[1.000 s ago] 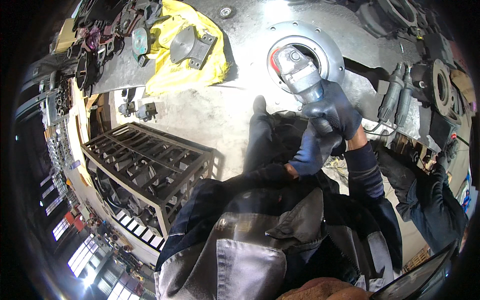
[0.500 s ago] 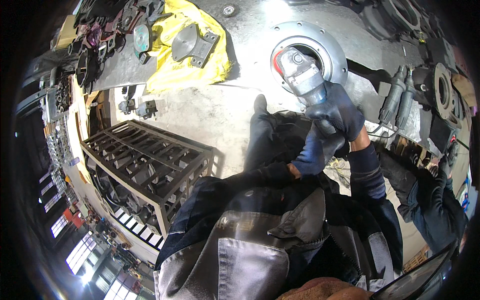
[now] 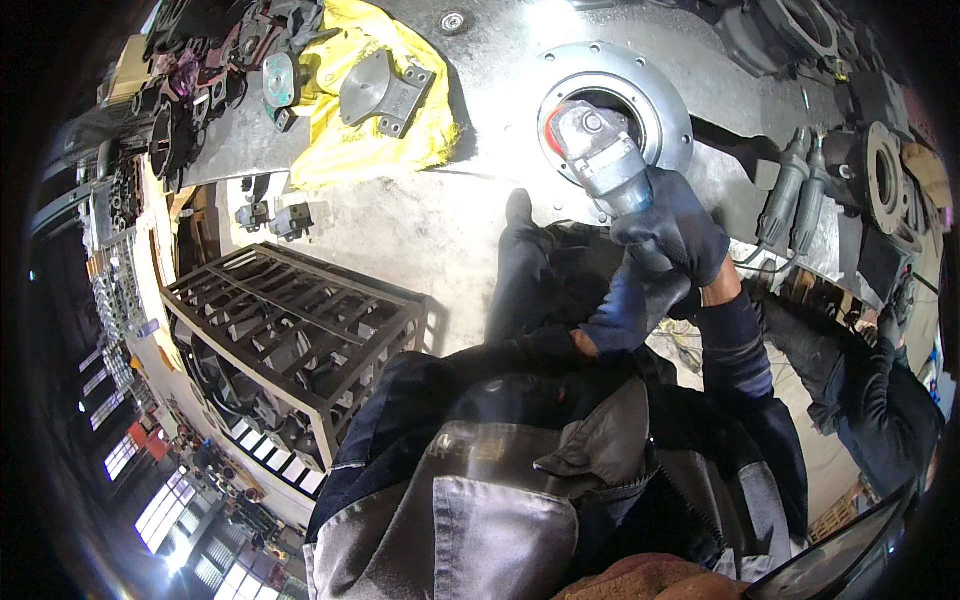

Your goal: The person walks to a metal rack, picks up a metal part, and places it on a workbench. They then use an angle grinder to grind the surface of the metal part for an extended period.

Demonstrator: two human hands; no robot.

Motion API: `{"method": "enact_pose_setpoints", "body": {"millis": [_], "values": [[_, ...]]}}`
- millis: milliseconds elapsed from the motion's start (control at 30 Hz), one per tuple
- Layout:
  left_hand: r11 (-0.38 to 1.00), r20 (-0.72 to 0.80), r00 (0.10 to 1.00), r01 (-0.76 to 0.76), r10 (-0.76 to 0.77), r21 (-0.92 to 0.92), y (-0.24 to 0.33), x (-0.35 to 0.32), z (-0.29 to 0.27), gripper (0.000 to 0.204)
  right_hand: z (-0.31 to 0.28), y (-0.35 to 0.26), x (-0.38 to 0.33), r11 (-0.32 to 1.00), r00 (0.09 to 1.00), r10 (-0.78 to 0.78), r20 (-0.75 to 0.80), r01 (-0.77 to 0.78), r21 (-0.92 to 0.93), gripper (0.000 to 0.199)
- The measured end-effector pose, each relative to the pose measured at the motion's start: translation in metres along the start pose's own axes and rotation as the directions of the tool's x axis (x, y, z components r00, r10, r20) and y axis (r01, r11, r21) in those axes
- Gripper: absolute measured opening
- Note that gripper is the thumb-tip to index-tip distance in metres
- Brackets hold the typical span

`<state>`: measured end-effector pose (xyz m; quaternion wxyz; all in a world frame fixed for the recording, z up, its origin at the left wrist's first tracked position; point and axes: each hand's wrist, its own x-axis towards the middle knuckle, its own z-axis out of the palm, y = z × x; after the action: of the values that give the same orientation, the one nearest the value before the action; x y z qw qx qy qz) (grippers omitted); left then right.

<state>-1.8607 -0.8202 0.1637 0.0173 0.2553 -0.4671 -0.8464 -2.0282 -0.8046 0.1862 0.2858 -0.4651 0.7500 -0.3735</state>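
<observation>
Fingers of both gloved hands are closed around an angle grinder (image 3: 600, 150) in the upper middle of the head view. The right hand (image 3: 672, 228) wraps the grinder's body just behind its head, and the left hand (image 3: 630, 305) grips lower down, at what looks like the tail of the tool, though the exact hold is partly hidden by the right glove. The grinder's head sits inside the opening of a round metal ring (image 3: 668, 108) that lies on the grey tabletop (image 3: 500, 60), and appears to touch the ring's inner edge.

To the upper left of the frame, a yellow cloth (image 3: 340, 150) lies on the same tabletop with a grey metal bracket (image 3: 385, 92) resting on it. Two more power tools (image 3: 795, 195) lie side by side at the right, just beside the ring. A dark metal rack (image 3: 300, 330) stands on the floor at the left. Another person's dark sleeve (image 3: 880, 400) shows at the right edge, near the work.

My judgement is that the main risk is the disc catching on the ring's inner edge and kicking the tool sideways, since the ring does not look clamped. Sparks could also reach the cloth or the person nearby.
</observation>
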Motion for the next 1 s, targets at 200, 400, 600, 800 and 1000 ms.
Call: {"method": "enact_pose_setpoints", "body": {"millis": [200, 400, 600, 800, 1000], "values": [[0.585, 0.267, 0.914, 0.401, -0.304, -0.705, -0.053, 0.016, -0.016, 0.030, 0.002, -0.019, -0.002, 0.914, 0.934, 0.347, 0.078, -0.356, 0.196, 0.054], [0.791, 0.200, 0.972, 0.218, -0.123, -0.571, -0.077, -0.004, -0.031, 0.037, 0.010, -0.027, -0.005, 0.890, 0.933, 0.350, 0.087, -0.360, 0.281, 0.051], [0.874, 0.117, 0.931, 0.364, -0.345, -0.323, -0.038, -0.020, -0.050, 0.040, 0.023, -0.044, -0.011, 0.853, 0.931, 0.364, -0.032, -0.320, 0.411, 0.046], [0.978, 0.224, 0.963, 0.179, -0.152, -0.106, 0.001, -0.045, -0.069, 0.050, 0.044, -0.060, -0.019, 0.888, 0.925, 0.358, -0.126, -0.295, 0.353, 0.031], [0.981, 0.205, 0.979, -0.021, -0.019, 0.193, 0.023, -0.032, -0.099, 0.056, 0.067, -0.055, -0.008, 0.908, 0.886, 0.327, -0.329, -0.199, 0.368, 0.019]]}}
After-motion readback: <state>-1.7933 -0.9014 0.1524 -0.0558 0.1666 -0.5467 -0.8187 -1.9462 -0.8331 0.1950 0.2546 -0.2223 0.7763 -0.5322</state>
